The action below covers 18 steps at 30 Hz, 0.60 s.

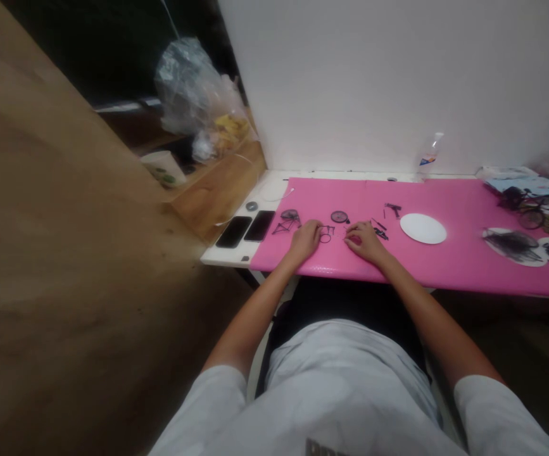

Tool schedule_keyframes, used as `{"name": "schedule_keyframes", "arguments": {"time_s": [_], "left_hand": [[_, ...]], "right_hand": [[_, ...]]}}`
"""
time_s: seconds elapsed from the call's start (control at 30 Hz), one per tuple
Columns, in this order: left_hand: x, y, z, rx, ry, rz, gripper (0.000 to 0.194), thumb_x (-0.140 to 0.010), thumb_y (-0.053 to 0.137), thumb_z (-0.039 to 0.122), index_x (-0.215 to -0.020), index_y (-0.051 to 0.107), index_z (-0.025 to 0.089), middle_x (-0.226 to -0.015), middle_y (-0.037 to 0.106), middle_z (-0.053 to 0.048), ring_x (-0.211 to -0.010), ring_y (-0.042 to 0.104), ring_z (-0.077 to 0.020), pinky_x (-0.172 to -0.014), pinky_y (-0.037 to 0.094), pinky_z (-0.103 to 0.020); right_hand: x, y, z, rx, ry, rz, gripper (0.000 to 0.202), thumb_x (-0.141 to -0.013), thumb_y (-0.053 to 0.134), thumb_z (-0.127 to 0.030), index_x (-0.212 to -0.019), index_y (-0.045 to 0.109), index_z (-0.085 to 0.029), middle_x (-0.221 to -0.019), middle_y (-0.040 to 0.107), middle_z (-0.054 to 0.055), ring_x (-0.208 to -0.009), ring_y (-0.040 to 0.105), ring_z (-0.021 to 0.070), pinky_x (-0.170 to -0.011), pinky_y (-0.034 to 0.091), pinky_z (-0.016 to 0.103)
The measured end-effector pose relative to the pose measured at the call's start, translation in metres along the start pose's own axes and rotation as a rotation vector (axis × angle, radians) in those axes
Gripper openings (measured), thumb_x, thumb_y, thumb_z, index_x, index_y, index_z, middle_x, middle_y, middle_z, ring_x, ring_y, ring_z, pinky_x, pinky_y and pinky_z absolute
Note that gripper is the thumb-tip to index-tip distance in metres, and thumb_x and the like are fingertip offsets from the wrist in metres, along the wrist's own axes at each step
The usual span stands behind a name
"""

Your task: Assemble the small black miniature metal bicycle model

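My left hand point(306, 239) rests on the pink table cover point(321, 258), its fingers curled with the tips at the edge of a thin black frame piece point(327, 234) with a small ring. To its right, my right hand point(363, 240) has its fingers drawn together low over the cover; whatever they pinch is too small to make out. Between and beyond the hands lies a black spoked wheel point(339, 217). Left of my left hand is a black wire bicycle frame part point(287, 221) with a wheel. Small black pieces point(379, 233) lie beside my right hand.
Two dark phones point(259, 226) lie at the left table end. Rightward are a white plate point(423, 228), a plate of black pieces point(515, 246), a small black bicycle model point(530, 215) and colourful packets. A clear bottle point(430, 149) stands by the white wall.
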<state>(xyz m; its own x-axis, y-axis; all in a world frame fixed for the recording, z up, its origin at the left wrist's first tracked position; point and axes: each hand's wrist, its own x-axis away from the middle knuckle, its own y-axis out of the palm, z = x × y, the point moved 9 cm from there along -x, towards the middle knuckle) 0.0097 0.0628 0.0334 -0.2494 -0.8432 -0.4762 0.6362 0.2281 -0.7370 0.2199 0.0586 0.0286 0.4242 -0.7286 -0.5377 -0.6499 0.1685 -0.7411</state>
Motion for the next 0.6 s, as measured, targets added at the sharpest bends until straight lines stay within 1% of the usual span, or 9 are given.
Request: {"name": "schedule_keyframes", "arguments": {"time_s": [0.1,0.17,0.27,0.47,0.6], "left_hand": [[-0.0001,-0.0008,0.0007,-0.001,-0.009,-0.004,0.022,-0.111,0.049,0.024,-0.121,0.068,0.02,-0.123,0.076,-0.012,-0.111,0.071,-0.0266,-0.097,0.056,-0.04],[-0.0001,-0.001,0.001,-0.004,-0.015,-0.007,0.022,-0.111,0.05,0.024,-0.121,0.068,0.02,-0.123,0.076,-0.012,-0.111,0.071,-0.0271,-0.096,0.056,-0.04],[0.0,-0.0007,0.0005,-0.005,-0.019,-0.008,0.022,-0.111,0.05,0.025,-0.121,0.068,0.02,-0.122,0.076,-0.013,-0.11,0.072,-0.0275,-0.095,0.056,-0.041],[0.0001,0.0,-0.0001,-0.002,-0.013,-0.004,0.022,-0.111,0.05,0.025,-0.122,0.068,0.02,-0.123,0.076,-0.012,-0.111,0.072,-0.027,-0.095,0.055,-0.04],[-0.0002,-0.0005,0.0003,-0.009,-0.018,-0.008,0.022,-0.111,0.05,0.024,-0.121,0.068,0.019,-0.123,0.076,-0.012,-0.109,0.072,-0.0267,-0.094,0.055,-0.039]], "right_hand": [[0.0013,-0.0054,0.0024,0.007,0.021,0.055,0.007,-0.094,0.079,-0.027,-0.099,0.083,-0.024,-0.119,0.074,0.013,-0.119,0.059,0.0346,-0.112,0.047,0.061],[0.002,-0.0057,0.0042,0.014,0.033,0.061,0.004,-0.093,0.081,-0.027,-0.096,0.083,-0.024,-0.12,0.073,0.013,-0.12,0.058,0.0351,-0.112,0.047,0.062],[0.0021,-0.0018,0.0056,0.005,0.025,0.029,0.008,-0.095,0.079,-0.026,-0.09,0.084,-0.025,-0.119,0.073,0.013,-0.12,0.058,0.0347,-0.112,0.048,0.061],[0.0009,0.0001,0.0086,-0.026,0.036,-0.002,0.012,-0.099,0.076,-0.029,-0.092,0.087,-0.028,-0.118,0.075,0.011,-0.12,0.059,0.0339,-0.111,0.049,0.061],[-0.0009,0.0008,0.008,-0.051,0.002,-0.055,0.014,-0.101,0.076,-0.03,-0.093,0.088,-0.028,-0.119,0.078,0.01,-0.119,0.061,0.032,-0.11,0.049,0.058]]}}
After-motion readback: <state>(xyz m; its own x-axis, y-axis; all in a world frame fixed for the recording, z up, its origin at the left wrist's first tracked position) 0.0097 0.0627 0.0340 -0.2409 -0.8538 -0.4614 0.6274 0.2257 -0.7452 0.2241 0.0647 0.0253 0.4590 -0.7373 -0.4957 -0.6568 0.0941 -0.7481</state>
